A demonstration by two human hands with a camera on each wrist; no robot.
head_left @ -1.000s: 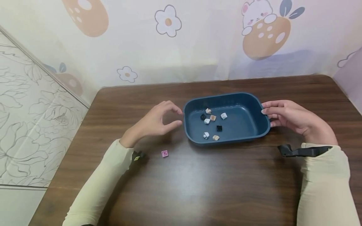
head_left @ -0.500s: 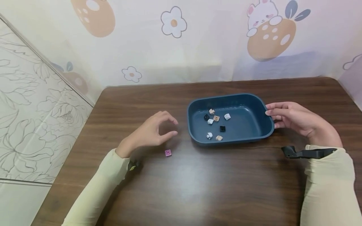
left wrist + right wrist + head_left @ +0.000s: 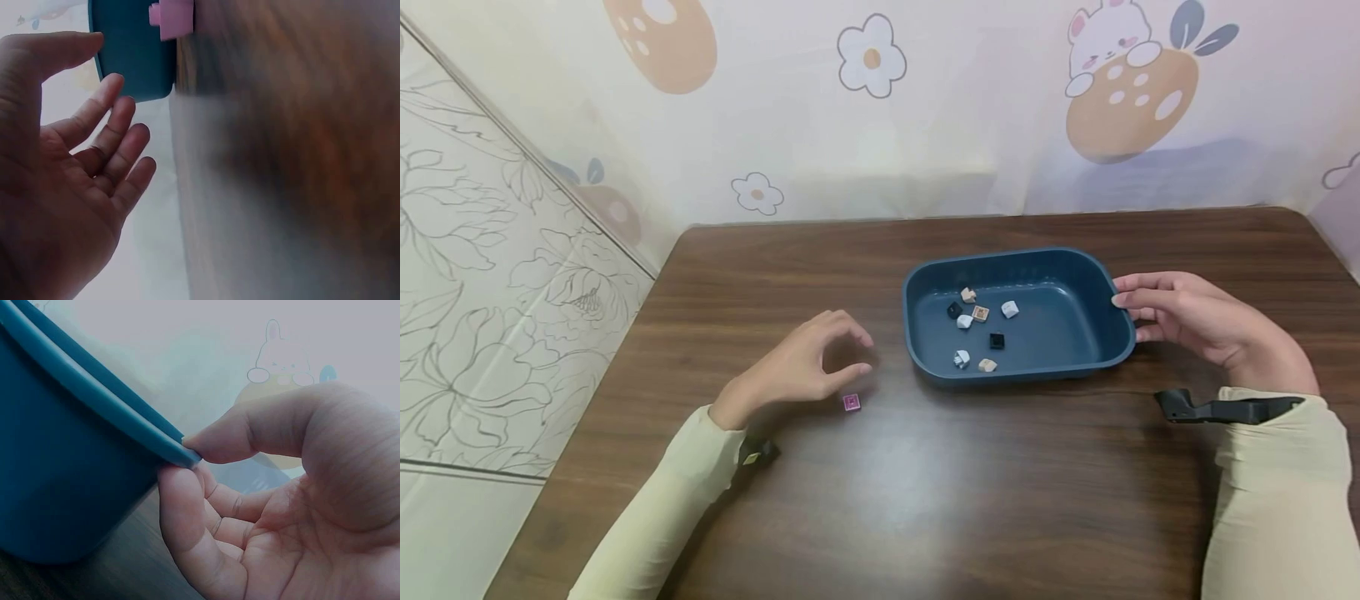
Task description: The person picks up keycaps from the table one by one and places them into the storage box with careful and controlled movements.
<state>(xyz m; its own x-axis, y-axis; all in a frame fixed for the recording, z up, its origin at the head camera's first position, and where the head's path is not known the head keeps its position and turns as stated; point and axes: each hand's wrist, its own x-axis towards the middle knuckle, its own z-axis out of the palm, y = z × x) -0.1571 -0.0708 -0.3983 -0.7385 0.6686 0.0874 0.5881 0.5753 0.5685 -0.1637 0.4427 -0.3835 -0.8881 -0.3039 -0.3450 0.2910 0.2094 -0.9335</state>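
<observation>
A small pink square block [image 3: 852, 402] lies on the table just below the thumb of my left hand [image 3: 808, 358]. In the left wrist view that pink block [image 3: 177, 19] shows a nub on one side. The left fingers are loosely curved, thumb apart, with nothing between them. To the right is a dark blue rectangular tub [image 3: 1060, 354]. It holds several small white, black and beige blocks, mostly toward its left side. My right hand [image 3: 1195, 321] pinches the tub's right rim; the right wrist view shows the thumb [image 3: 225, 437] inside and fingers outside.
The brown wooden table [image 3: 925, 508] ends at a wall covering [image 3: 955, 108] printed with flowers and a rabbit. A white panel with line-drawn flowers [image 3: 482, 242] stands at the left. Black wrist straps [image 3: 1232, 409] sit at the cuffs.
My left hand has drawn back from the tub's left rim and come down toward the pink block. The right hand keeps its hold on the rim. The whole view has shifted slightly.
</observation>
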